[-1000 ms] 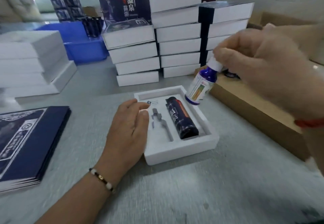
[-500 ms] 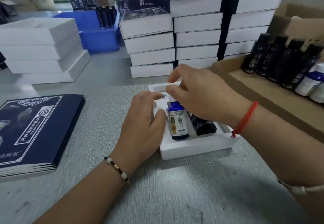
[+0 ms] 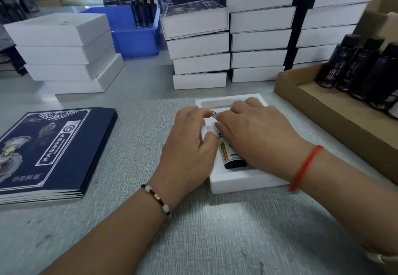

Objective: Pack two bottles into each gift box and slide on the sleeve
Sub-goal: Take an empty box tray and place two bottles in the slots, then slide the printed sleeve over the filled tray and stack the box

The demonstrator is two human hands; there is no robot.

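White gift box (image 3: 241, 181) lies open on the grey table (image 3: 215, 231), in front of the person, with both hands over it. Inside it a labelled bottle (image 3: 229, 156) lies on its side in the foam insert, its dark base toward the near wall of the box; most of the rest of the bottle is covered by the hands. A second bottle cannot be made out under the right hand.

The left hand (image 3: 189, 143) rests on the left edge of the box, fingers loosely bent, thumb beside the bottle's label; it is not wrapped round anything. The right hand (image 3: 256, 132) lies palm down across the middle of the box, fingers extended and pressing down on the contents. A red string (image 3: 305, 167) circles the right wrist and a beaded bracelet (image 3: 157, 199) the left.

To the left on the table sits a stack of flat dark-blue sleeves (image 3: 49, 152) printed with white borders and text. To the right, a cardboard tray (image 3: 336, 111) holds upright dark bottles (image 3: 355, 70) in a row. Behind the box stand stacks of white boxes (image 3: 256, 44), and further left another stack of white boxes (image 3: 64, 53). A blue plastic bin (image 3: 133, 35) with more dark bottles sits at the back.
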